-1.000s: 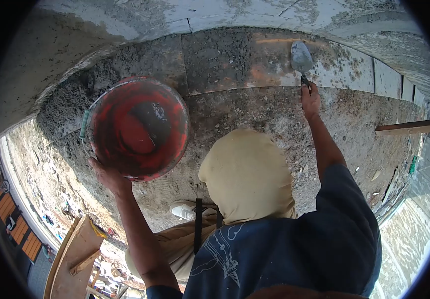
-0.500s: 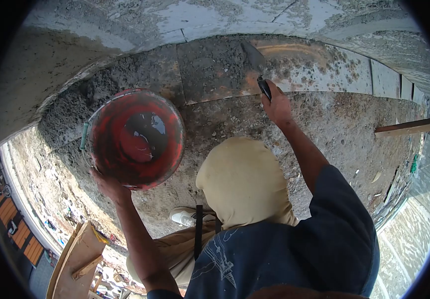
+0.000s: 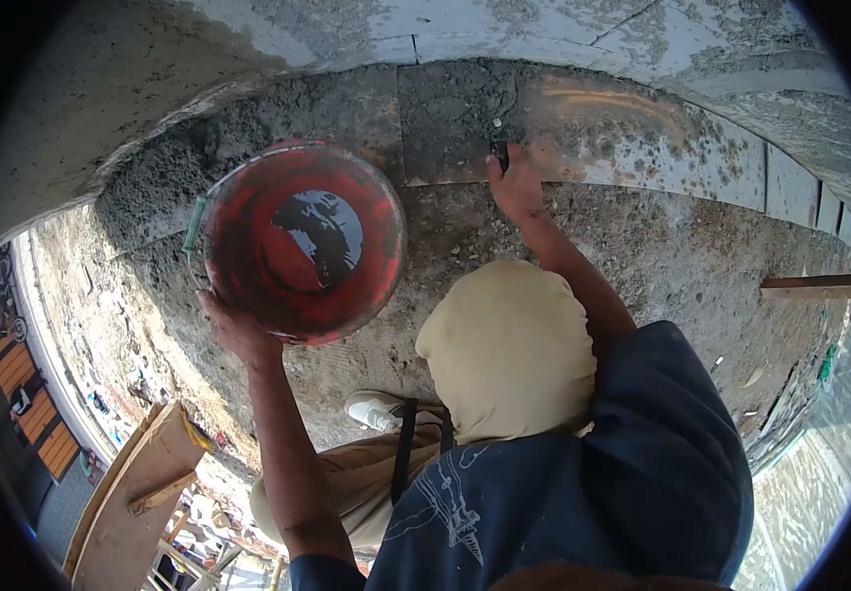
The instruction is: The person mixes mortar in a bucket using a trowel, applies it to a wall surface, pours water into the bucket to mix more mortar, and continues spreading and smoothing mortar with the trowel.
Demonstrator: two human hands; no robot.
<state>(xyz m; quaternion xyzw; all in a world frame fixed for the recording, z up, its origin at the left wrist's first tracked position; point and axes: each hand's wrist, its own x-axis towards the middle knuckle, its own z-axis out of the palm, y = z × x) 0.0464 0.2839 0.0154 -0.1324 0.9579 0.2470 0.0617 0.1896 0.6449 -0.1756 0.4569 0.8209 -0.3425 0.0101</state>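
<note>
The dark handle, pointed forward, is gripped by the right hand. Leftward, the bucket is held by the left hand.

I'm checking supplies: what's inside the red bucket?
The red bucket holds a grey pool with pale reflections, and dark smears streak its inner wall. The pool hides the bottom beneath it.

Dirt grnd w/ flat panels, dark grit on top.
</note>
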